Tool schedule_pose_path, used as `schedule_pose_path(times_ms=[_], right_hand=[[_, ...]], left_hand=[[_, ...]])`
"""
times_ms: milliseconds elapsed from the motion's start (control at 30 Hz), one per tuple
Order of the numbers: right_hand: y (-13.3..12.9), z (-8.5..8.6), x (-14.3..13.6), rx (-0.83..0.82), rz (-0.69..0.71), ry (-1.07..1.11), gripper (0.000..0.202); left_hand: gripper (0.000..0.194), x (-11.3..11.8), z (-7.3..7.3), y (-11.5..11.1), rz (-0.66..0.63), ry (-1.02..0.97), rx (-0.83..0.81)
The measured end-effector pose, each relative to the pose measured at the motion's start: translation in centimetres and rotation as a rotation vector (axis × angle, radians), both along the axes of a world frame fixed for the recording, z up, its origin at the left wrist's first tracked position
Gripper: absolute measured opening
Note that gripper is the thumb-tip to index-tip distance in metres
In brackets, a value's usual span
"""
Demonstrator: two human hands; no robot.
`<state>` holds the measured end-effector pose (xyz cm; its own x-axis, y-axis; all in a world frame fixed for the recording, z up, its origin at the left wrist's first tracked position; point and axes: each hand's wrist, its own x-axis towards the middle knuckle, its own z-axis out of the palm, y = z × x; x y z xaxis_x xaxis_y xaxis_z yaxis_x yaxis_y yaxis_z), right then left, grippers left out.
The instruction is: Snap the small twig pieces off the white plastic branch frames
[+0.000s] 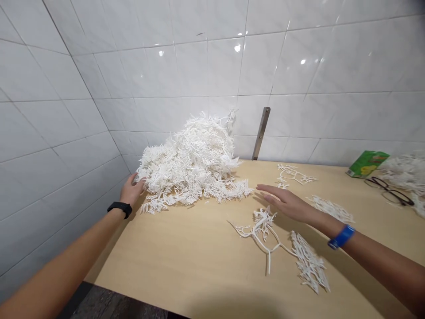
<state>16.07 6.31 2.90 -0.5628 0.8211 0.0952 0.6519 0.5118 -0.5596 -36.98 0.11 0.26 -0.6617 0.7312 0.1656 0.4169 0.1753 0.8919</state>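
A tall heap of white plastic branch-like sprigs [195, 155] leans toward the tiled wall. At the heap's left edge, my left hand [132, 189], with a black band on the wrist, rests against it, its fingers partly hidden behind the sprigs. My right hand [282, 201], with a blue wristband, hovers just right of the heap, fingers stretched out and nothing in them. Below it on the table lies a loose forked white branch [265, 239], with a flat feathery white sprig [308, 261] beside it.
The wooden table [186, 257] carries more loose sprigs [295, 173] near the back. To the right are a green packet [367, 164], dark-framed glasses [392, 191] and another white pile [408, 173]. A metal strip [261, 134] stands against the wall.
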Motion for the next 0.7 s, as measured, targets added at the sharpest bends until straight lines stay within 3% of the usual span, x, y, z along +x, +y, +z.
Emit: schedule_pose_path(times_ms=[100,200,367,500,700], right_hand=[[-2.8,-0.9,2.7,-0.042,0.0,0.005,0.058],[-5.4,-2.9,4.5,-0.124,-0.026,0.085,0.059],[-8.9,-6.3,4.5,-0.191,-0.186,0.234,0.066],[-10.2,-6.9,1.9,-0.182,-0.171,0.299,0.066],[-10.2,-6.7,-4.2,-0.157,-0.025,0.297,0.065]], left_hand=[[0.062,0.2,0.5,-1.1,0.031,-0.042,0.031],[0.057,0.4,0.7,-2.3,0.031,-0.113,0.056],[0.054,2.6,-0.4,-6.3,0.018,-0.124,0.078],[0.056,7.3,-1.2,-11.1,0.039,-0.08,0.03],[0.059,16.5,-1.5,-16.6,-0.245,-0.147,-0.119]])
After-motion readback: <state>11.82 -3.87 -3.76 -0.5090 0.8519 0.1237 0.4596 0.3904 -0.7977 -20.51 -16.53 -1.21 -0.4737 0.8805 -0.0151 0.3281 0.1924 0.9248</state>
